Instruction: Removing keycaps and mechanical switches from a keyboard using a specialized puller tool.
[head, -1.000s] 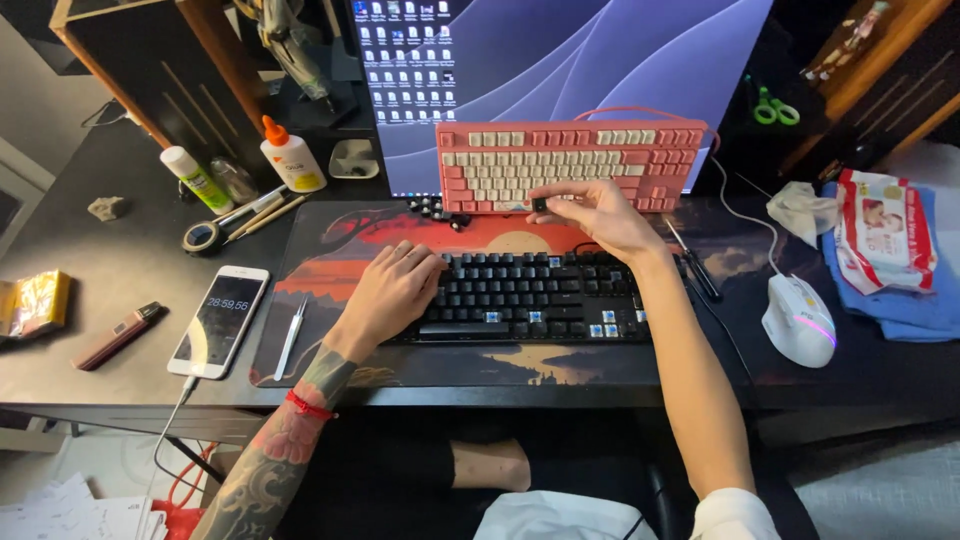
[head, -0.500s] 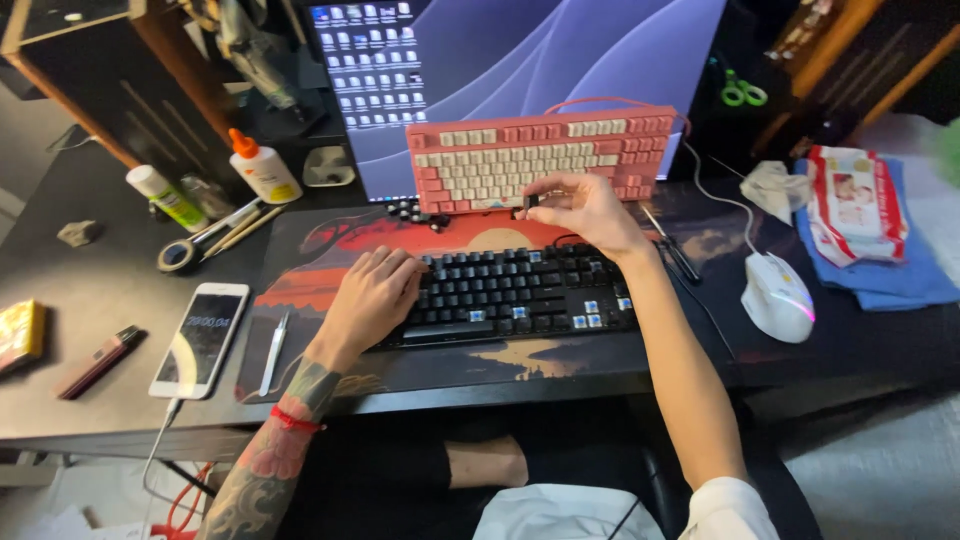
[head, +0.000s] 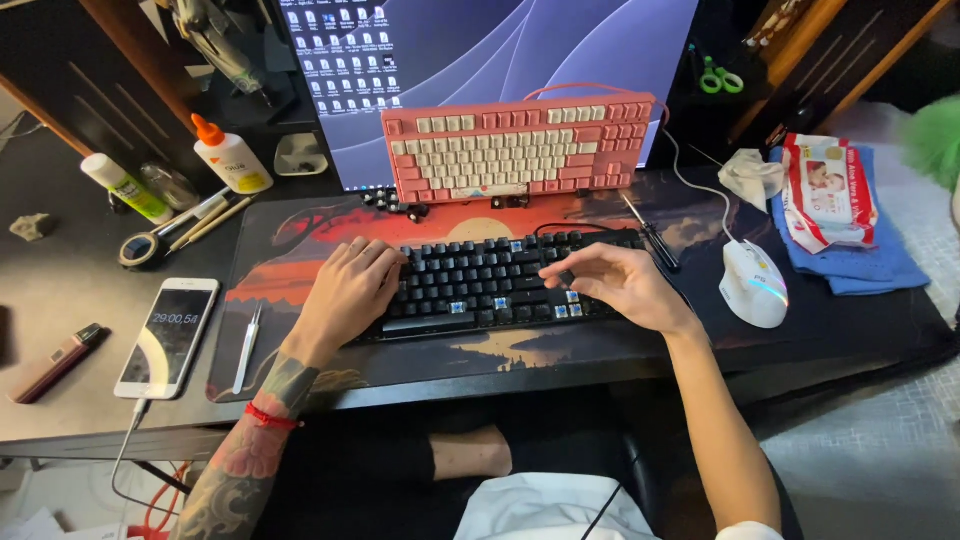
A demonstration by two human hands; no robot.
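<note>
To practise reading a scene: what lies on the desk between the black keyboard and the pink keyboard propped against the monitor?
In the head view, loose black keycaps lie on the desk mat between the black keyboard and the pink keyboard.

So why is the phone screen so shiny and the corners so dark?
Head view: the white smartphone mirrors light as a pale glare patch; the glowing computer monitor brightens the middle of the dark desk; the edges fall into shadow; the green blob at right is blurred.
</note>
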